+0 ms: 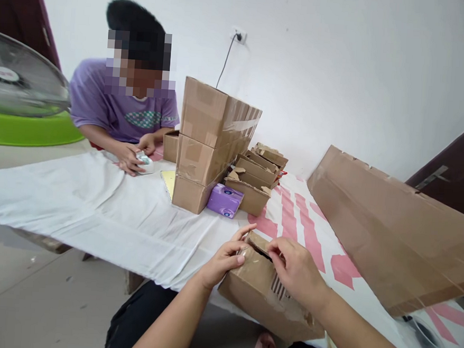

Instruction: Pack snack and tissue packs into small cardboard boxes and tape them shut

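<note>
A brown cardboard box [243, 294] rests at the table's near edge, in front of my body. Its top shows a dark gap along a partly raised flap [259, 243]. My left hand [228, 256] grips the box's left corner, thumb on top and index finger stretched out along the far side. At the gap's right end, my right hand [295, 268] pinches the flap's edge between thumb and fingers. Clear tape and a patch of dark stripes show on the box beneath my right hand.
Taped cartons [199, 156] stand stacked mid-table, beside a purple pack [225, 200] and several open cartons [250, 194]. A large cardboard sheet [387, 232] leans at right. Across the table, a person in a purple shirt [129, 103] handles a small white item [145, 162]. A fan [24, 77] stands left.
</note>
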### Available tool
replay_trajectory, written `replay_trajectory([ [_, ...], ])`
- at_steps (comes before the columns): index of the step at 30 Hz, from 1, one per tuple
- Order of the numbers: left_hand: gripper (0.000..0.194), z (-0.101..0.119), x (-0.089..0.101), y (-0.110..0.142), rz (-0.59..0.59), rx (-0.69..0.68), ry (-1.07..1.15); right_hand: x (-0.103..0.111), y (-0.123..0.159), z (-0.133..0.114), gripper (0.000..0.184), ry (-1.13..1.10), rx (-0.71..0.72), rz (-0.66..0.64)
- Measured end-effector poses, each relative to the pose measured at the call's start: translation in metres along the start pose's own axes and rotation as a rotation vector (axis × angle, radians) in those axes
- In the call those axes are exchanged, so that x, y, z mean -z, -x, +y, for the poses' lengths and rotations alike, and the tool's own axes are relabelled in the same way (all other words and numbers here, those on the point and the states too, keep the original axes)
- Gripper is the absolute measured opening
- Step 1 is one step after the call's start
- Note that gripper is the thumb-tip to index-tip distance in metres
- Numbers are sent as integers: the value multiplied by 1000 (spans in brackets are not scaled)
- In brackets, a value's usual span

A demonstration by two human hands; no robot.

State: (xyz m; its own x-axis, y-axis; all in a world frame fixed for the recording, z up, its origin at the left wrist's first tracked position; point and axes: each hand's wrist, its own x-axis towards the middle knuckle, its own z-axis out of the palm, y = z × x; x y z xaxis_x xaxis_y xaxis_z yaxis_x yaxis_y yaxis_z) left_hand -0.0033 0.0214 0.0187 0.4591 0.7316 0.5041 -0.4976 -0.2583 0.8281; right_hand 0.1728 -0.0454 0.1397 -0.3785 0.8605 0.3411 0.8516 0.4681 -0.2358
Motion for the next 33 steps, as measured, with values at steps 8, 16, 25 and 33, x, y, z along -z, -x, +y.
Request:
replay_trajectory([
  [8,34,4,-3,0,32,8,-29,12,-1,-6,15,-82,-41,-97],
  [16,34,5,-2,-1,32,12,-33,5,-2,-7,15,25,-9,-109],
  [25,39,10,-4,-2,55,28,-59,8,1,-2,16,89,68,-189],
  [33,37,9,-5,-2,65,20,-42,12,-2,1,18,319,300,-284],
])
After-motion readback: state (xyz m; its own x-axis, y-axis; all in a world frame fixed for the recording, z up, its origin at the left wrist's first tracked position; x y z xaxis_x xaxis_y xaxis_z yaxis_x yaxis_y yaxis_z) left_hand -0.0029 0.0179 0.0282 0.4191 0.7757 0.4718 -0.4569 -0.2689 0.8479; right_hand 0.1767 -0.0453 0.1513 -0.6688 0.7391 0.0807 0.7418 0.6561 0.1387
